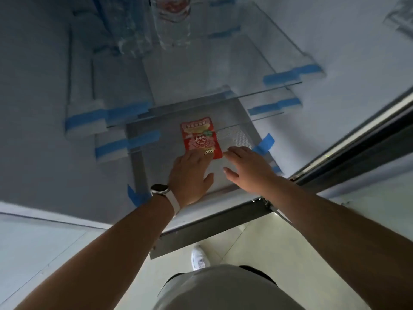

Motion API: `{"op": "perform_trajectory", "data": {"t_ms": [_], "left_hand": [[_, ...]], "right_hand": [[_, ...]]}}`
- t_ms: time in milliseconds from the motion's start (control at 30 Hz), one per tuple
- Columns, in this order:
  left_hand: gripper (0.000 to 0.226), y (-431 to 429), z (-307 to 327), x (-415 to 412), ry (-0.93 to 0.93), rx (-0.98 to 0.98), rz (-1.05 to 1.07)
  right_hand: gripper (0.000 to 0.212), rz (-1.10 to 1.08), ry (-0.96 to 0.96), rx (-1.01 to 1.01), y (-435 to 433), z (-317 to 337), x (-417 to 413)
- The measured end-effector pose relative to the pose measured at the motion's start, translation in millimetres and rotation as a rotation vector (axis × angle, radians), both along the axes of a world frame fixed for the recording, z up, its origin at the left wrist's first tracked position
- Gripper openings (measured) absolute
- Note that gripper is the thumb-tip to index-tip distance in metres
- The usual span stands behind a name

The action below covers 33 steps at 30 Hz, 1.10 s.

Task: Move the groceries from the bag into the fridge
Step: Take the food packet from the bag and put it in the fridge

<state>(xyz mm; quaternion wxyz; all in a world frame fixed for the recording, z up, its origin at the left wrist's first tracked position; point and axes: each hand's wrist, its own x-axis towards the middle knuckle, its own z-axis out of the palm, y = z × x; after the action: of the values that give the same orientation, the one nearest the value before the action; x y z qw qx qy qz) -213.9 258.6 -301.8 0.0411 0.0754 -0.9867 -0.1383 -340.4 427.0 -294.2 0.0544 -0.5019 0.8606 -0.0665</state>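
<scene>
I see the red snack packet lying flat on the fridge shelf, just ahead of both fingertips. Left hand and right hand are open, palms down, gripping nothing, apparently seating it flat

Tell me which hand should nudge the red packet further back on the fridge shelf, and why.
Left, probably. The left hand lies flat with its fingers already over the red packet's near edge. The right hand sits beside it, fingers only near the corner.
</scene>
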Motion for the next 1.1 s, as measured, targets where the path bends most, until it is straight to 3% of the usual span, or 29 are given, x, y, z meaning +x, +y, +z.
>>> {"op": "perform_trajectory", "data": {"t_ms": [433, 867, 1100], "left_hand": [[0.049, 79.4, 57.1, 24.7, 0.12, -0.074, -0.186], [0.039, 254.6, 79.2, 53.9, 0.177, -0.086, -0.378], [0.049, 378.3, 89.0, 76.5, 0.182, -0.105, -0.569]], "right_hand": [[0.047, -0.135, 0.12, -0.069, 122.7, 60.2, 47.0], [0.039, -0.332, 0.222, -0.113, 308.3, 85.4, 128.4], [0.041, -0.527, 0.271, -0.165, 439.5, 82.7, 190.7]]}}
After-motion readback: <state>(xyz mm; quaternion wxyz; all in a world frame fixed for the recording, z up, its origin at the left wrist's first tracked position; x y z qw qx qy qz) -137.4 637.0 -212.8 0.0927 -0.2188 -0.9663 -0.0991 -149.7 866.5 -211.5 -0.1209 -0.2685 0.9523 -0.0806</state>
